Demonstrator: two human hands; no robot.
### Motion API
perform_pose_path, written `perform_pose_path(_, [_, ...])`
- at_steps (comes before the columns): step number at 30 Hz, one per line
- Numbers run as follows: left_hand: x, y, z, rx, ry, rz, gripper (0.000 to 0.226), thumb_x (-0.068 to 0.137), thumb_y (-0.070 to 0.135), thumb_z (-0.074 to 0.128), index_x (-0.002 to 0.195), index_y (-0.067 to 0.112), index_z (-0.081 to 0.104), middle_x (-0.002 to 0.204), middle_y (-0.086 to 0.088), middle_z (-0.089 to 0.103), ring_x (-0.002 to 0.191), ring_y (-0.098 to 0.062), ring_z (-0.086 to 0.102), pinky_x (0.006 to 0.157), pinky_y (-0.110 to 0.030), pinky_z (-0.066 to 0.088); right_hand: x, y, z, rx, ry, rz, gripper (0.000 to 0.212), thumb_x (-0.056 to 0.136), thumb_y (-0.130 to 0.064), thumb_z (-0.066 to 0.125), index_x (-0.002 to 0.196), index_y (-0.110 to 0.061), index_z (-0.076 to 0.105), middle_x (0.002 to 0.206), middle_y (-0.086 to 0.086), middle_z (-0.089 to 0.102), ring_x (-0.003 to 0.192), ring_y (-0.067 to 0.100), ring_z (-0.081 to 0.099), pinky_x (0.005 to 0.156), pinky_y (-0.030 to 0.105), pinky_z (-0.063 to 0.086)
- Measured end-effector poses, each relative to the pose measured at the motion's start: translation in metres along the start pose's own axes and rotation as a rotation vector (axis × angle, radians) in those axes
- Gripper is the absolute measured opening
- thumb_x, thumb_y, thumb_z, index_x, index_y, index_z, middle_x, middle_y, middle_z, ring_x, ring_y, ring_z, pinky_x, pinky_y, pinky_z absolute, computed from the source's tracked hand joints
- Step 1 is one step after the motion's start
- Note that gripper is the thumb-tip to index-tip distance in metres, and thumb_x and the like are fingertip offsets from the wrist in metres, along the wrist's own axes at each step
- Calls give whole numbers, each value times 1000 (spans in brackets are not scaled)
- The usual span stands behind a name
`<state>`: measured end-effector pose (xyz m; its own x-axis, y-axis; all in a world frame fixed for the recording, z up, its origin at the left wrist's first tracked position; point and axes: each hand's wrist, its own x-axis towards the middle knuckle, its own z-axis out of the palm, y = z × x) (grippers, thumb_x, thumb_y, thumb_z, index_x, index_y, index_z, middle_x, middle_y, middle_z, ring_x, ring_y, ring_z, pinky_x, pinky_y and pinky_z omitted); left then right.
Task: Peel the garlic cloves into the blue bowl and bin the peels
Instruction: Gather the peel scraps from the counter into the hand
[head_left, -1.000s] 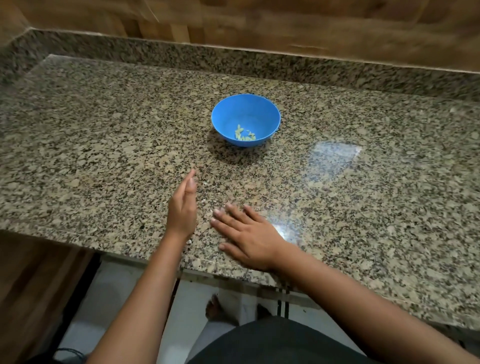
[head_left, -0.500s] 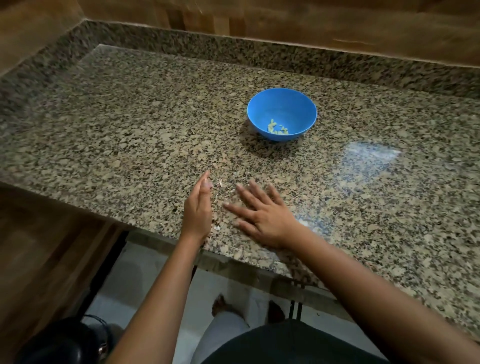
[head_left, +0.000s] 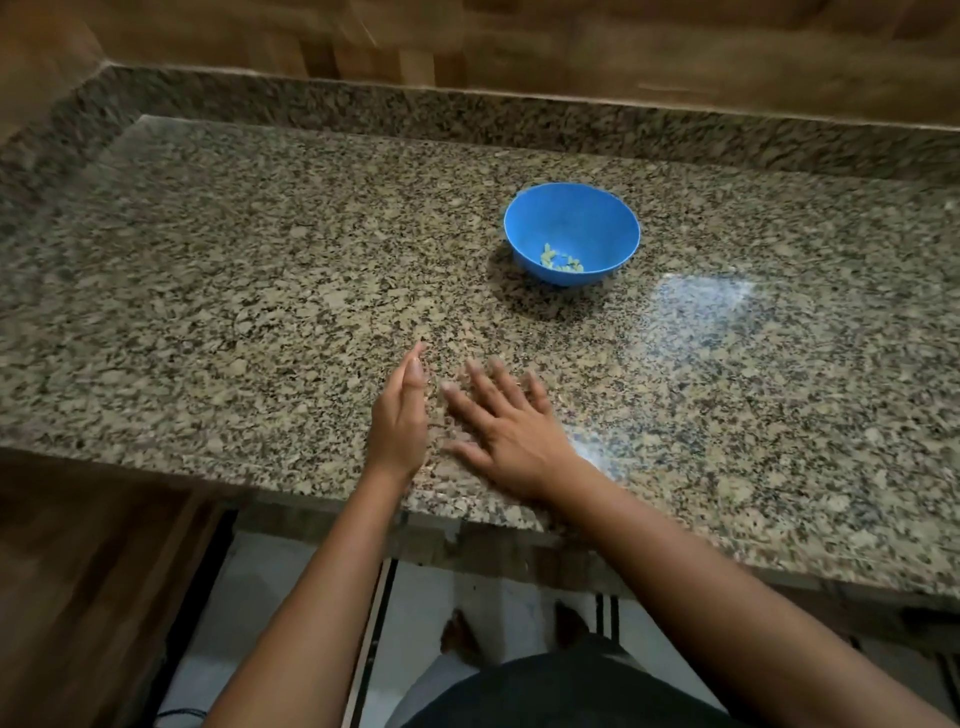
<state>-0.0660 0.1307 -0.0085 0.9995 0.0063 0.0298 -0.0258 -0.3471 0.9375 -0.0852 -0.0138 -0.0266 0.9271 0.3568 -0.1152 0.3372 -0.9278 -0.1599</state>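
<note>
A blue bowl stands on the granite counter, with several pale peeled garlic cloves at its bottom. My left hand stands on its edge near the counter's front, fingers straight, palm facing right. Just to its right, my right hand lies flat on the counter with fingers spread, blurred by motion. Both hands hold nothing. Any peels between them are too small to make out against the speckled stone.
The counter's front edge runs just below my wrists. A raised granite lip and a wooden wall border the back. A wooden cabinet is at the lower left, with white floor and my feet below.
My right hand has slid a little left across the counter toward my upright left hand. The view has shifted, so the bowl now appears further right.
</note>
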Motion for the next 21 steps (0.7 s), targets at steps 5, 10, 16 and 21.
perform_pose_path(5, [6, -2, -9, -56, -74, -9, 64, 92, 48, 21, 143, 12, 33, 149, -5, 37, 134, -11, 35, 105, -17, 27, 5, 13, -4, 84, 42, 253, 65, 90, -68, 11, 142, -39, -16, 152, -5, -26, 138, 15, -29, 113, 45, -17])
perform_pose_path(10, [4, -8, -42, 500, -357, 38, 92, 81, 71, 32, 150, 21, -1, 156, 0, -5, 143, -18, -2, 114, -45, 5, -21, 22, -16, 552, 305, 376, 61, 95, -53, 26, 148, -28, 10, 156, -6, -1, 144, 8, -3, 118, 37, 5])
perform_pose_path(16, [6, -25, -55, 1093, -669, 146, 127, 56, 93, 20, 136, 10, -36, 142, -6, -43, 133, -18, -35, 109, -38, -20, -43, 19, -30, 978, 473, 541, 51, 99, -40, 35, 143, -17, 33, 150, -2, 31, 136, 6, 28, 114, 31, 25])
perform_pose_path(21, [12, -19, -33, 1146, -674, 249, 119, 64, 90, 13, 137, 8, -33, 143, -9, -41, 135, -20, -34, 108, -41, -22, -45, 17, -33, 1038, 518, 587, 47, 99, -41, 33, 136, -14, 45, 140, 1, 47, 124, 4, 39, 110, 29, 29])
